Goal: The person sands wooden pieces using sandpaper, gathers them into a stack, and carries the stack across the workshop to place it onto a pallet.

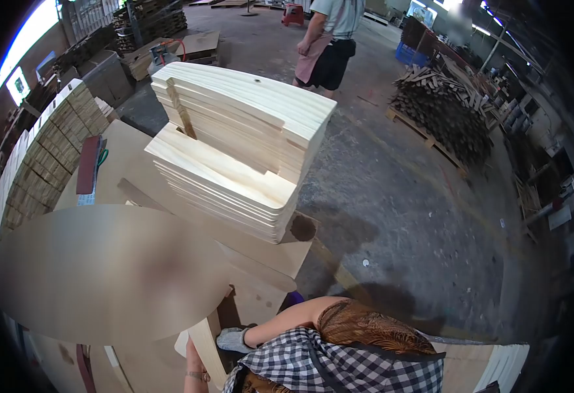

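Note:
My right hand (234, 340), in a grey glove, is at the right side of a pale wooden board (206, 352) and appears to grip it. The board stands on edge close to my body. My left forearm, with a band on its wrist, reaches up along the board's left side. Little shows of my left hand (190, 350), and its fingers are hidden near a large blurred patch. In front of me, shaped pale boards (221, 160) are stacked in a tall pile on a brown work surface (126, 141).
A sanding-belt-like dark red strip (89, 164) lies beside stacked wood blocks (54, 147) on the left. Dark wood strips (441, 111) are heaped on a pallet at the right. Another person (329, 42) stands beyond the pile. More pale boards (503, 367) are at lower right.

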The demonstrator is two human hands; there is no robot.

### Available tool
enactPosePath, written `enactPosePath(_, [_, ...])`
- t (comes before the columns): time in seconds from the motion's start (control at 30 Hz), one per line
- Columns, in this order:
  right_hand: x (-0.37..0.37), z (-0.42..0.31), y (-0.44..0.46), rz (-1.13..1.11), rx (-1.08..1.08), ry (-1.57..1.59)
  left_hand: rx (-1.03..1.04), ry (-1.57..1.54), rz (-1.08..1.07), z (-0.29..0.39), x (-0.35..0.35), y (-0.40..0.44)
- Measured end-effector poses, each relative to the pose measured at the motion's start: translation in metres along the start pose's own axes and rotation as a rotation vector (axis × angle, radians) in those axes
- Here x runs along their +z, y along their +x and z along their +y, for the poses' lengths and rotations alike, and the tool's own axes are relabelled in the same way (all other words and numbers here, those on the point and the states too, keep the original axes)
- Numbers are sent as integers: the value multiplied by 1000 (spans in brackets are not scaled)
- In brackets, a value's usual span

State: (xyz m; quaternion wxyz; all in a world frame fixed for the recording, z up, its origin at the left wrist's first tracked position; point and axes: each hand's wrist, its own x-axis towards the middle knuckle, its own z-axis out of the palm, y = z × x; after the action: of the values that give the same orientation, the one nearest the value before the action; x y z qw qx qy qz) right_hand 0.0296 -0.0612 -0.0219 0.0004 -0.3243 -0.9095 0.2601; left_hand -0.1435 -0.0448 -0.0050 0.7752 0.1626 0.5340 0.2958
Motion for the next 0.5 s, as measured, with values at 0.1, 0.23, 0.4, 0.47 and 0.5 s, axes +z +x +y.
enactPosePath(0.1, [-17,-4,-16,-1,22,10,30,112,74,9,36,-27])
enactPosePath(0.23, [-33,-6,-48,-14,-41,100,51,36,33,-1,70,-48])
enactPosePath(0.4, [-9,9,-69,-37,23,151,136,-27,17,-21,70,-28])
enactPosePath(0.47, [-30,5,-70,-156,-14,69,185,-43,-26,-37,54,-15])
enactPosePath(0.5, [-36,3,-69,-225,14,10,183,-44,-51,-37,53,-14])
